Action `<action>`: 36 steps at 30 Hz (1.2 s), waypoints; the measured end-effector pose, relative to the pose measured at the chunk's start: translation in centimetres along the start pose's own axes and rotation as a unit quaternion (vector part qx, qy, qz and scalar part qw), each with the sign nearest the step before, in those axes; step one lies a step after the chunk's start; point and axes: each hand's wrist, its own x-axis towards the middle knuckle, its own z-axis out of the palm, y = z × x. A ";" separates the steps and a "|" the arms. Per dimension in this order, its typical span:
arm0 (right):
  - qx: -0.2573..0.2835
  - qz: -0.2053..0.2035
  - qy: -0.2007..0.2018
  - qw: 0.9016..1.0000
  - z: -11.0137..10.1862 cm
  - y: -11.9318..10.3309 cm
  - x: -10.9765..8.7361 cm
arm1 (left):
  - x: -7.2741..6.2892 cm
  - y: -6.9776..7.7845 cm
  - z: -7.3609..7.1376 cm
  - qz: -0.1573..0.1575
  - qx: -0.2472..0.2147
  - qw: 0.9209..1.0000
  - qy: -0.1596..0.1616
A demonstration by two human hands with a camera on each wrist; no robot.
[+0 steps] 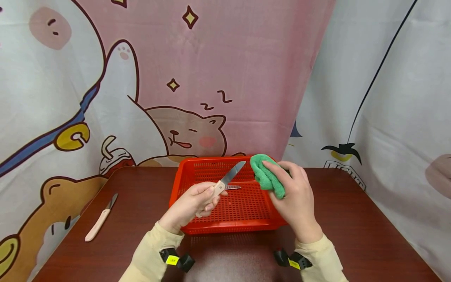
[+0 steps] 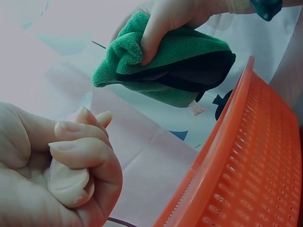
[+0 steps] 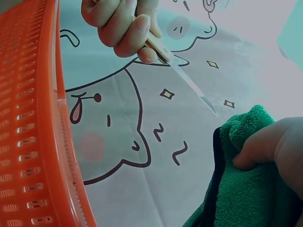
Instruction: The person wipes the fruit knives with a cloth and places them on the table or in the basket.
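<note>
My left hand (image 1: pixel 193 201) grips a knife (image 1: pixel 233 173) by its pale handle, the bare blade pointing up and to the right above the basket. In the right wrist view the fingers curl round the handle, and the blade (image 3: pixel 191 87) slants toward the cloth. My right hand (image 1: pixel 296 196) pinches a folded green cloth (image 1: pixel 266 176) between thumb and fingers. A dark edging and a small white tag show on the cloth (image 2: pixel 189 52) in the left wrist view. Blade tip and cloth are apart.
A red perforated plastic basket (image 1: pixel 232 225) stands on the dark brown table (image 1: pixel 352 227) behind the hands. Inside it lies another blade (image 1: pixel 233 187), partly hidden by my left hand. A second pale-handled knife (image 1: pixel 100 221) lies at the table's left. A printed curtain (image 1: pixel 246 78) hangs behind.
</note>
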 end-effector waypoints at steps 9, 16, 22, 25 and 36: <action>0.011 0.010 0.001 1.000 -0.1 0.1 -0.4 | 0.1 0.1 -0.1 0.007 0.003 1.000 0.007; 0.019 0.012 0.002 1.000 -0.1 0.0 -0.5 | 0.1 0.8 0.3 -0.006 0.106 0.993 0.045; 0.019 0.005 0.000 1.000 -0.4 -0.1 -0.5 | 0.2 1.2 0.7 0.002 0.243 0.965 0.096; 0.018 -0.001 0.002 1.000 -0.4 -0.1 -0.5 | 0.2 1.2 0.8 0.015 0.314 0.942 0.121; 0.023 -0.007 0.015 1.000 -0.4 -0.2 -0.4 | 0.2 1.6 1.9 0.118 0.516 0.827 0.188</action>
